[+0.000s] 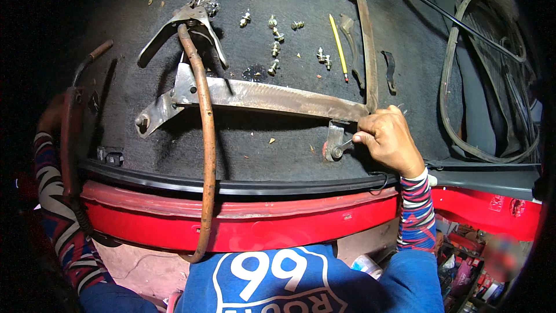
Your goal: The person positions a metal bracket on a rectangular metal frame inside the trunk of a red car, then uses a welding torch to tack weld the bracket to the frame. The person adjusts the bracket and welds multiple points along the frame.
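Note:
A worn metal frame (pixel 278 95) with a flat lower bar lies on the dark carpet. My right hand (pixel 389 139) is closed at its lower right corner, fingers curled and thumb pressed in; what lies inside the grip is hidden. Just left of the thumb, a small metal bracket (pixel 335 142) with a bolt hangs below the bar. A rusty curved tube (pixel 202 98) with forked metal arms (pixel 194 17) crosses the frame's left end. My left hand (pixel 53 113) is in shadow at the far left, beside a reddish-brown metal bar (pixel 69 145) with a cranked rod. Its fingers are hidden.
Several bolts with nuts (pixel 273 49) lie on the carpet, near a yellow pencil (pixel 338 46). A dark metal strip (pixel 389 72) sits right of the frame. Looped rubber trim (pixel 449 93) lies farther right. The red vehicle edge (pixel 278 226) runs in front of me.

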